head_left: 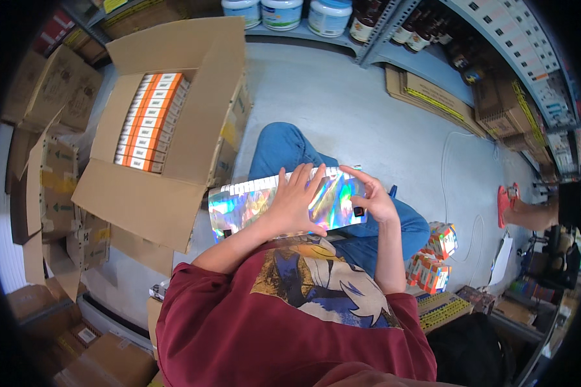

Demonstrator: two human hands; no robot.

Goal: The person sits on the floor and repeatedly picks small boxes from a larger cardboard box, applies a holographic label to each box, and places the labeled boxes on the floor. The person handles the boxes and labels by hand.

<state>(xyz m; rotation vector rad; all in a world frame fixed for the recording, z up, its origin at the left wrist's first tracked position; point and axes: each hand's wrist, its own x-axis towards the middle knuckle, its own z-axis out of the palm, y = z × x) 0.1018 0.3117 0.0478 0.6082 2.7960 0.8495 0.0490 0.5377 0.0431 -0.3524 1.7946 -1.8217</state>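
Across my lap lies a long, shiny holographic package (252, 209) with a row of white marks or edges along its far side. My left hand (295, 198) rests flat over its middle, fingers spread toward the far edge. At the package's right end, my right hand (376, 200) grips it, the index finger reaching along the far edge and the thumb bent near a small black square. Whether the package is one piece or several boxes side by side, I cannot tell.
A large open carton (200, 138) to the left holds rows of orange-and-white boxes (150, 122). More orange-and-white packs (432, 267) sit by my right knee. Shelves with tubs (282, 14) and bottles line the far side. Another person's leg (536, 216) shows at right.
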